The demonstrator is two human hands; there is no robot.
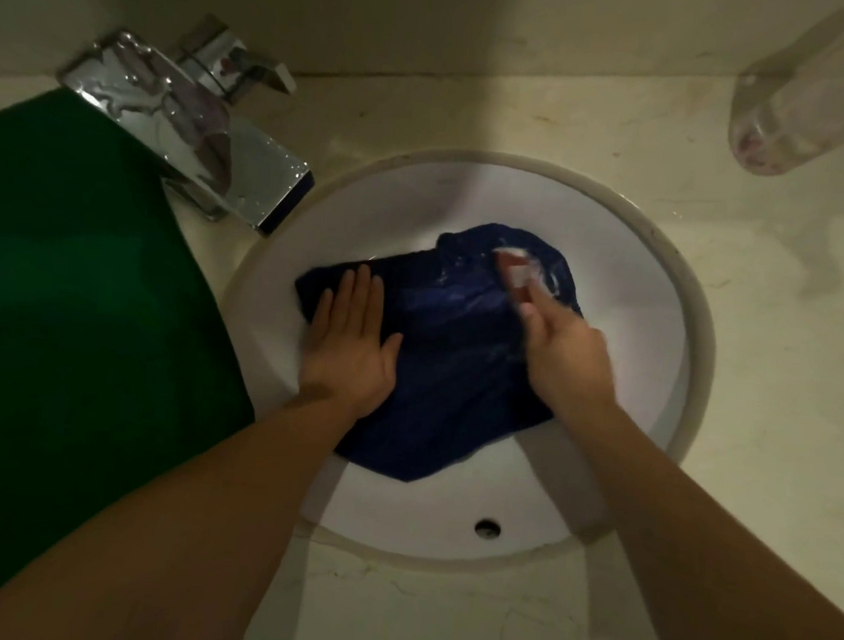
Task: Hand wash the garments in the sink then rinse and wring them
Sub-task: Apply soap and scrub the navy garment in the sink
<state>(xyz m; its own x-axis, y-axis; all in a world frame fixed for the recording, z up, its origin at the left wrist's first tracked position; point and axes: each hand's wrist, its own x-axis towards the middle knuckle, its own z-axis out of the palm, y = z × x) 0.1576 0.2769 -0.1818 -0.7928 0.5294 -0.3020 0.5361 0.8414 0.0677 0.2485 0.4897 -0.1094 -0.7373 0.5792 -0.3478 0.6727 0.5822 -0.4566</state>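
A wet dark blue garment (458,353) lies spread in the round white sink (631,265). My left hand (352,344) presses flat on the garment's left part, fingers straight. My right hand (559,345) is over the garment's right side and pinches a small pale piece, seemingly a bar of soap (517,271), against the cloth near its far edge. That hand is blurred. Thin suds show on the fabric around it.
A chrome faucet (198,120) stands at the back left of the sink. A green cloth (68,292) covers the counter on the left. A clear plastic bottle (811,98) lies at the back right. The overflow hole (488,528) sits at the sink's near wall.
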